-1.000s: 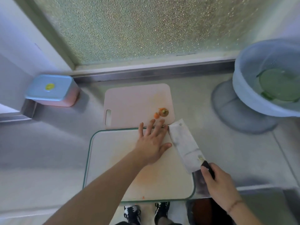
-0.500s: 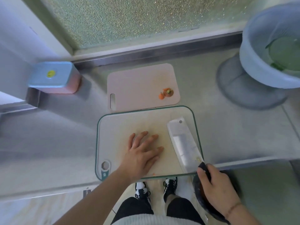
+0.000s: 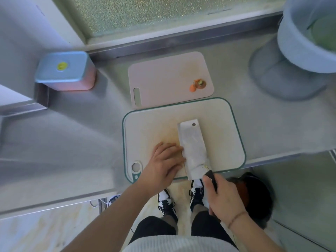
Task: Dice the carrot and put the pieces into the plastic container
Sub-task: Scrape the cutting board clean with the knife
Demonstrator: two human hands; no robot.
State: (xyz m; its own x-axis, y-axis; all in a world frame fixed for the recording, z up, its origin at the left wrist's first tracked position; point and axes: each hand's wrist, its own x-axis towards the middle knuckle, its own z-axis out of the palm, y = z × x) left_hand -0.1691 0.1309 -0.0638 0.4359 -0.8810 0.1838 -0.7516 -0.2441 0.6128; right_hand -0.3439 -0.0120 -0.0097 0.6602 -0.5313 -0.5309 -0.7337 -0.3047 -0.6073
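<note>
The right edge of the frame cuts off the pale blue bowl [image 3: 298,51], and the blue-lidded pink plastic container [image 3: 66,71] stands closed, far left. The right hand [image 3: 224,199] grips the black handle of the wide steel cleaver [image 3: 193,150], which lies flat on the green-rimmed white cutting board [image 3: 223,135]. The left hand [image 3: 163,166] rests with loosely bent fingers beside the blade, and two orange carrot ends [image 3: 197,85] lie on the pink board [image 3: 163,79].

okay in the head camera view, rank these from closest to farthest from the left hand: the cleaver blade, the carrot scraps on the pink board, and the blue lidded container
1. Cleaver blade: touching the left hand's fingertips, just to their right on the white board.
2. Carrot scraps: beyond, on the pink board's far right corner.
3. Blue lidded container: far left, against the wall.
</note>
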